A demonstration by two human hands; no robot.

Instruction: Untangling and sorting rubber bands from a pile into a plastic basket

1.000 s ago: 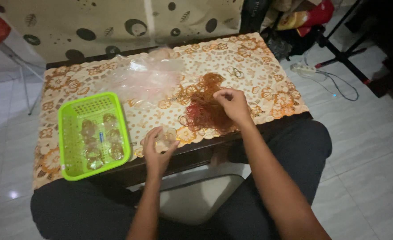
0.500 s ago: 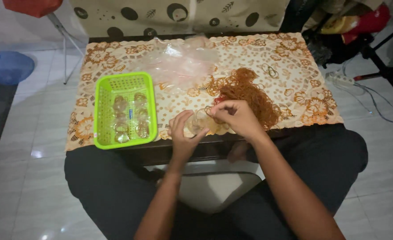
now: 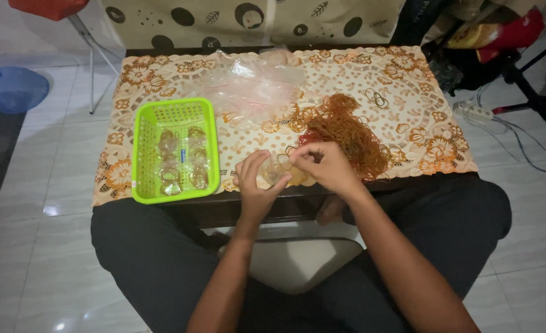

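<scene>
My left hand (image 3: 256, 182) grips a small clear plastic bag (image 3: 277, 172) at the near edge of the low table (image 3: 409, 98). My right hand (image 3: 326, 165) is pinched at the bag's top, fingers closed on it; whether a rubber band is between them I cannot tell. Just right of that hand lies a loose heap of brown rubber bands (image 3: 347, 132). A bright green plastic basket (image 3: 143, 148) stands at the table's left, with several filled clear packets (image 3: 180, 161) inside.
A pile of empty clear plastic bags (image 3: 254, 83) lies at the table's middle back. Two loose bands (image 3: 376, 97) lie farther right. A blue plastic bag (image 3: 12, 87) sits on the floor at left; a power strip and cable (image 3: 476, 111) at right.
My right hand left the rubber band heap and came to the small bag held by my left hand. The view has tilted and shifted, so the table sits more central.
</scene>
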